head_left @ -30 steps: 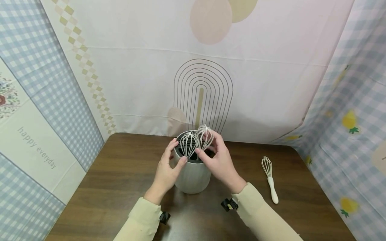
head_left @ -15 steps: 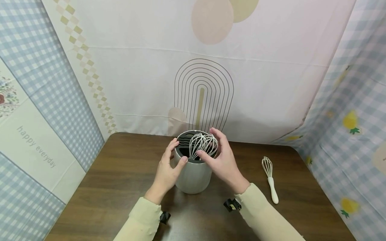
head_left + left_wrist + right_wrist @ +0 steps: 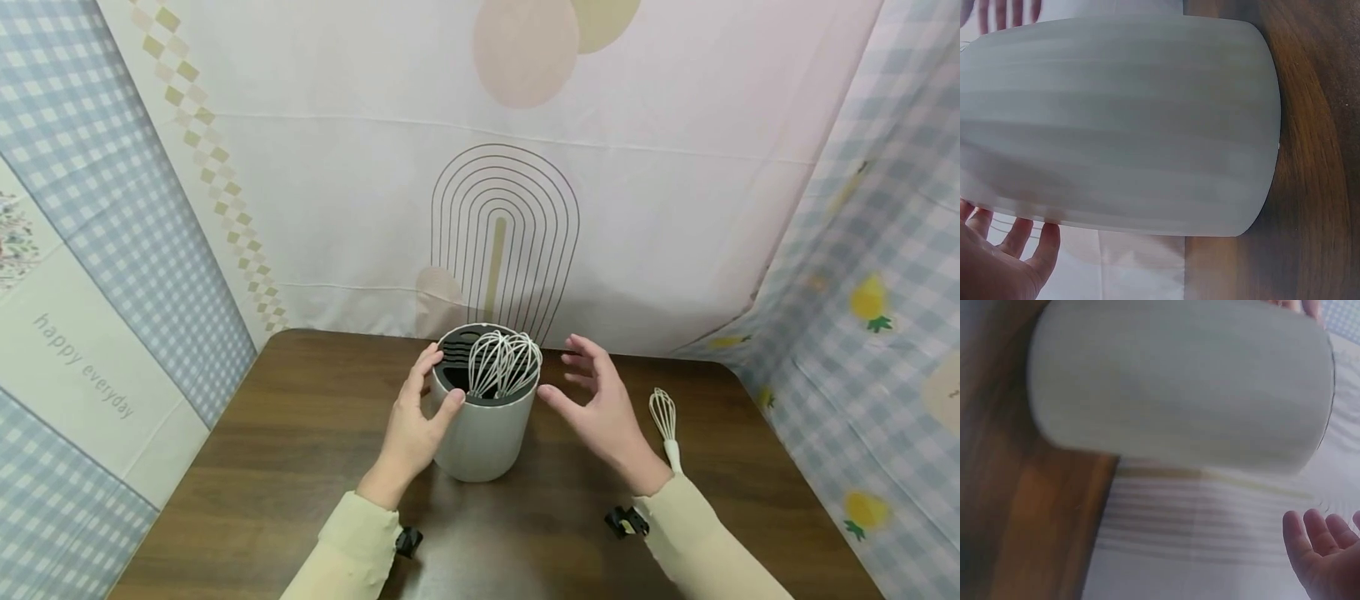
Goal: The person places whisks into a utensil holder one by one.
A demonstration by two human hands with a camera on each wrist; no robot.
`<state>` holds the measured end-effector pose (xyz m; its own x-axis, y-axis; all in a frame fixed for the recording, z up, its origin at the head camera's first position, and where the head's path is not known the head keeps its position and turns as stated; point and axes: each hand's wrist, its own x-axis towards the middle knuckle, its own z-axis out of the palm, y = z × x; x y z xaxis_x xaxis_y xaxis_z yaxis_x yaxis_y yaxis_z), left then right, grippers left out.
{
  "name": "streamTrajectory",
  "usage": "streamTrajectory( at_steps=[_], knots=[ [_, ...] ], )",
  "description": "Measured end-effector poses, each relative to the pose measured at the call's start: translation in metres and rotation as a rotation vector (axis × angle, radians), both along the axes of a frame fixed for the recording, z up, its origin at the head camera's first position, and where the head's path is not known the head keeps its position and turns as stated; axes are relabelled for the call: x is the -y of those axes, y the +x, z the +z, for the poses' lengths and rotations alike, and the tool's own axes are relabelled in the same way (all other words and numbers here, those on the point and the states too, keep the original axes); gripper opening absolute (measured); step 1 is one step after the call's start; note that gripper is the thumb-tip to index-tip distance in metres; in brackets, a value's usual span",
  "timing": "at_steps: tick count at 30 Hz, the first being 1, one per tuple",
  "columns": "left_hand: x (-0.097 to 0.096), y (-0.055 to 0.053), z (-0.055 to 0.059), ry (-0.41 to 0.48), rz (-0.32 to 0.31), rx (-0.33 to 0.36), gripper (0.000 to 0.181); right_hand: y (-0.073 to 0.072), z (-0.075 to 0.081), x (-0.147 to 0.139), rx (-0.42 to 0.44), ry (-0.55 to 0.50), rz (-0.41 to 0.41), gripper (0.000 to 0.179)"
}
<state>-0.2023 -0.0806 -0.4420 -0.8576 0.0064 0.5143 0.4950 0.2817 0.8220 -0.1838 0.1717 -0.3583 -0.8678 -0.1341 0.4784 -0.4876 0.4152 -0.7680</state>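
Note:
A pale grey ribbed utensil holder (image 3: 480,442) with a black slotted top stands upright in the middle of the table. Two wire whisks, a left whisk (image 3: 483,364) and a right whisk (image 3: 523,364), stand in its large front opening; their handles are hidden inside. My left hand (image 3: 408,429) grips the holder's left side near the rim, thumb in front and fingers farther back. In the left wrist view its fingers (image 3: 1047,247) touch the holder's wall. To the right of the holder, my right hand (image 3: 603,417) is apart from it with relaxed, spread fingers, holding nothing.
A third whisk (image 3: 664,421) lies on the brown wooden table (image 3: 300,450) at the right, its handle partly behind my right forearm. A patterned cloth (image 3: 360,208) hangs behind the table, with checked cloths at both sides.
My right hand has let go of the whisks and moved right, away from the holder. Both whisks have settled lower and to the right in the opening. My left hand has stayed put.

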Motion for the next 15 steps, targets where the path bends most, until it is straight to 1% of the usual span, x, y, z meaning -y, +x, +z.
streamTrajectory(
  at_steps=[3, 5, 7, 8, 11, 14, 15],
  knots=[
    [-0.001, 0.009, 0.014, 0.012, -0.009, 0.004, 0.058, -0.001, -0.010, -0.014, 0.024, 0.032, -0.034, 0.073],
    [-0.002, 0.016, 0.025, 0.018, -0.013, 0.008, 0.057, -0.006, -0.022, -0.026, 0.031, 0.043, -0.048, 0.074],
    [-0.002, 0.020, 0.032, 0.001, -0.009, -0.004, 0.056, -0.011, -0.036, -0.037, 0.031, 0.063, -0.066, 0.075],
    [-0.002, 0.021, 0.033, 0.000, -0.007, -0.004, 0.056, -0.014, -0.043, -0.043, 0.032, 0.075, -0.078, 0.076],
    [-0.002, 0.021, 0.033, 0.001, -0.009, -0.001, 0.056, -0.019, -0.060, -0.059, 0.051, 0.110, -0.121, 0.076],
    [-0.002, 0.013, 0.021, 0.019, -0.013, 0.008, 0.058, -0.018, -0.071, -0.072, 0.080, 0.134, -0.157, 0.077],
    [-0.001, 0.010, 0.016, 0.017, -0.011, 0.006, 0.058, -0.018, -0.075, -0.076, 0.090, 0.136, -0.165, 0.077]
  ],
)
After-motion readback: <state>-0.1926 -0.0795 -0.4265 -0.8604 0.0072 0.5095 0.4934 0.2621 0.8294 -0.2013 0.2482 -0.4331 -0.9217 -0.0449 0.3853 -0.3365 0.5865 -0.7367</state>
